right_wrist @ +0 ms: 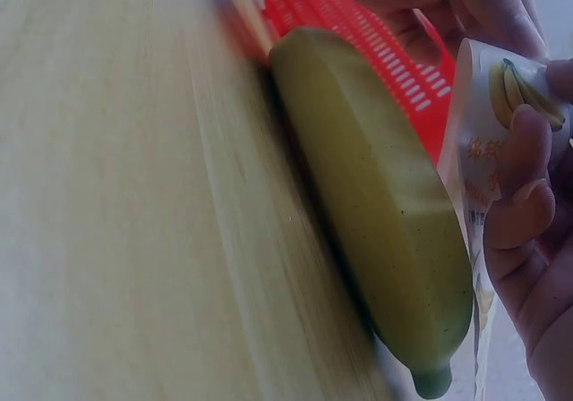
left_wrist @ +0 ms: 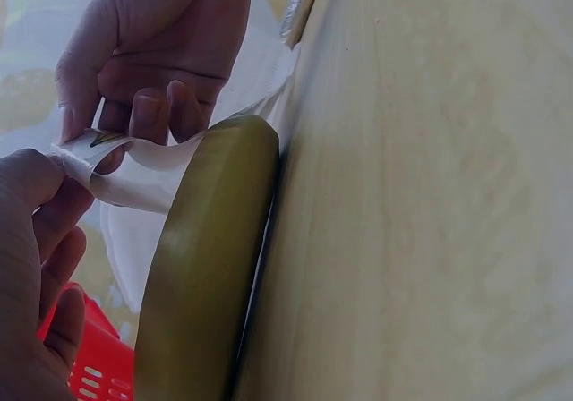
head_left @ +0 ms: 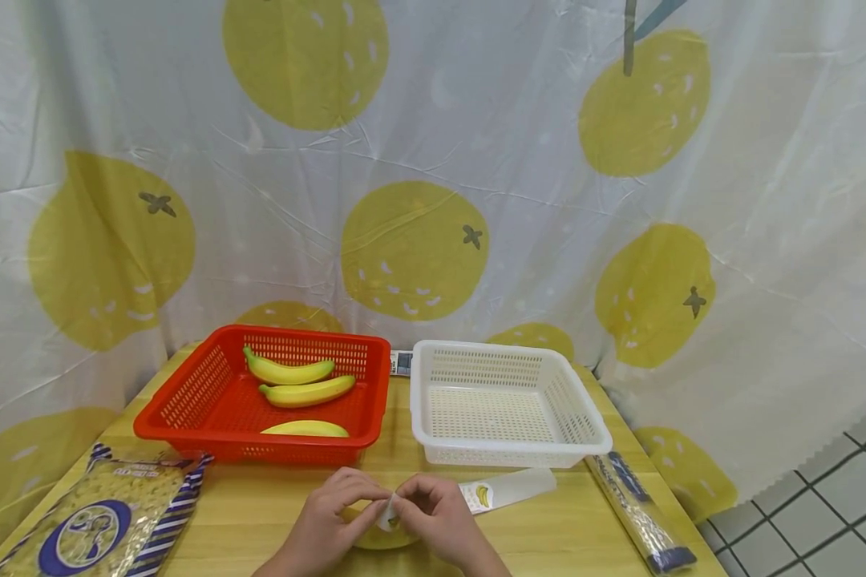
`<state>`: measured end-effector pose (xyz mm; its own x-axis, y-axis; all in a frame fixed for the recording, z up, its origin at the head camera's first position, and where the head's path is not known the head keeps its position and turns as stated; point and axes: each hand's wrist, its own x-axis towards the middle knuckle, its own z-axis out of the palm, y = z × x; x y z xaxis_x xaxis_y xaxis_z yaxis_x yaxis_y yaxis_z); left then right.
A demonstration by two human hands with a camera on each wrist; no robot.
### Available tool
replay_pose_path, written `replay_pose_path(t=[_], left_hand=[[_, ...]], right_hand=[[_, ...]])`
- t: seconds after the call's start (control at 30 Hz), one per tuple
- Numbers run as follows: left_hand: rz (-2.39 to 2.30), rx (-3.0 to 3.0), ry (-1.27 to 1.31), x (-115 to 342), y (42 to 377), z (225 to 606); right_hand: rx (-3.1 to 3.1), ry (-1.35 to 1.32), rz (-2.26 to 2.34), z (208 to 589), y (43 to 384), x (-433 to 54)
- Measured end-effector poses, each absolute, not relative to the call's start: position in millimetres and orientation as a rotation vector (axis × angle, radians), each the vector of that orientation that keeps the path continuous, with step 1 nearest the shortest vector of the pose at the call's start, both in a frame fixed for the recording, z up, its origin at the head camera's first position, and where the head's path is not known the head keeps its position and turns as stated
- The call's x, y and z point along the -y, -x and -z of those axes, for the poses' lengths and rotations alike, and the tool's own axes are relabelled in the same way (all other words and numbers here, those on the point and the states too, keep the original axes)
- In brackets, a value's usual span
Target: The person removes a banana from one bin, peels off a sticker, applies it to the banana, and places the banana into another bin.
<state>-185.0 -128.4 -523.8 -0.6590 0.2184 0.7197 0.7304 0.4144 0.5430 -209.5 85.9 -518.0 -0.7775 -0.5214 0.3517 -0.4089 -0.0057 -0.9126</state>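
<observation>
Both hands meet over a banana (head_left: 386,538) that lies on the table at the front. My left hand (head_left: 335,513) pinches the end of a white sticker strip (left_wrist: 143,182) between thumb and fingertips. Close beside it, my right hand (head_left: 440,517) pinches the same strip, its fingers curled. In the right wrist view, a sticker (right_wrist: 510,106) printed with bananas and lettering shows between the two hands. The strip bends up from the table beside the banana. Its far part, with another banana sticker (head_left: 482,495), lies flat to the right of my right hand.
A red basket (head_left: 260,439) with several bananas stands at the back left, and a white basket (head_left: 508,449) at the back right. A bag of pasta (head_left: 115,513) lies at the left, a long narrow packet (head_left: 638,513) at the right edge. A lemon-print curtain (head_left: 418,144) hangs behind.
</observation>
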Motion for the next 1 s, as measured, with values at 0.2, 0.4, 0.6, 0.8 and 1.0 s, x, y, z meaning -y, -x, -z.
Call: replay_pose_path(t=[0.2,0.4,0.6,0.8,1.0], left_hand=[[1.191,2.077,0.822,128.2,186.6,526.7],[1.189,2.058,0.853,128.4,188.2,527.1],[1.202,2.109,0.821,128.9,187.1,526.1],[1.18,2.093,0.803,128.7,186.2,525.5],[1.181,2.081,0.796,128.2,187.1,526.3]], right_hand=[[-2.109,1.019,1.935,516.7,208.6,-85.6],[-2.083,1.056,1.96,515.6,207.8,-84.3],[-2.166,0.933,1.908,515.3,208.0,-84.8],[-2.206,0.849,1.867,512.1,206.8,-84.5],[-2.22,0.838,1.864,510.6,206.8,-85.4]])
